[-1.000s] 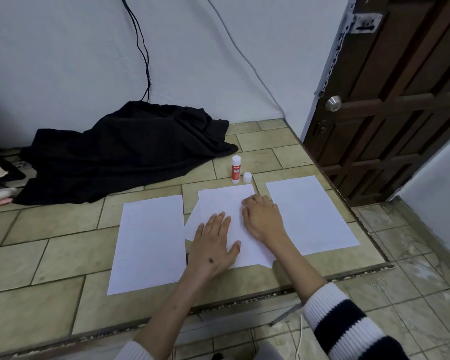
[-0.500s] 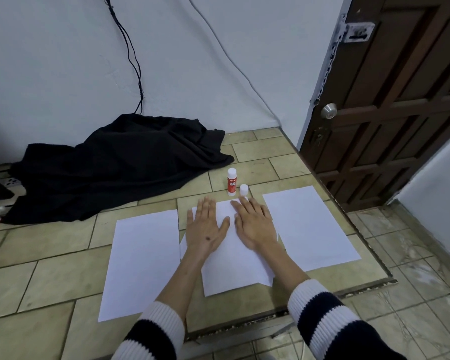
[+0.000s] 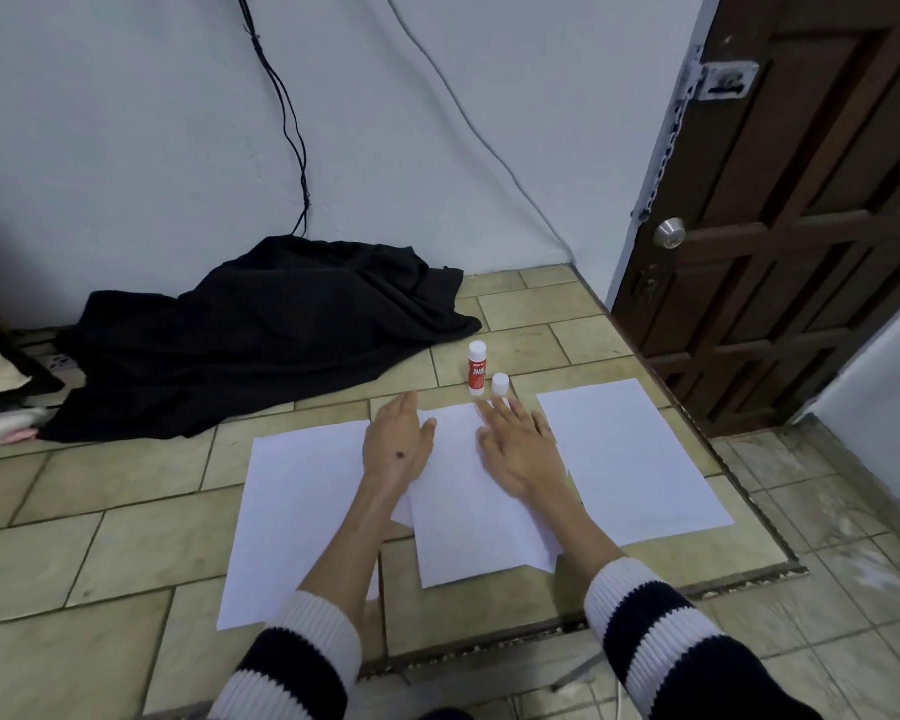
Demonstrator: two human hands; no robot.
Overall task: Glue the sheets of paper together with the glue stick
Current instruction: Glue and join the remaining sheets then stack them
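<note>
Two overlapped white sheets form the middle stack (image 3: 468,527) on the tiled floor, slightly askew to each other. My left hand (image 3: 393,441) lies flat on the stack's upper left corner, fingers together. My right hand (image 3: 518,449) presses flat on its upper right part, fingers spread. A single white sheet (image 3: 294,511) lies to the left, another single sheet (image 3: 635,459) to the right. The red-and-white glue stick (image 3: 477,367) stands upright just beyond the stack, with its white cap (image 3: 500,384) standing beside it, close to my right fingertips.
A heap of black cloth (image 3: 250,335) lies against the wall at the back left. A dark wooden door (image 3: 780,210) with knob and chain closes the right side. The raised tile platform ends in a step (image 3: 593,605) near me. Cables hang down the wall.
Both hands slid up the middle stack, from its middle to its far end near the glue stick. The camera tilted up a little.
</note>
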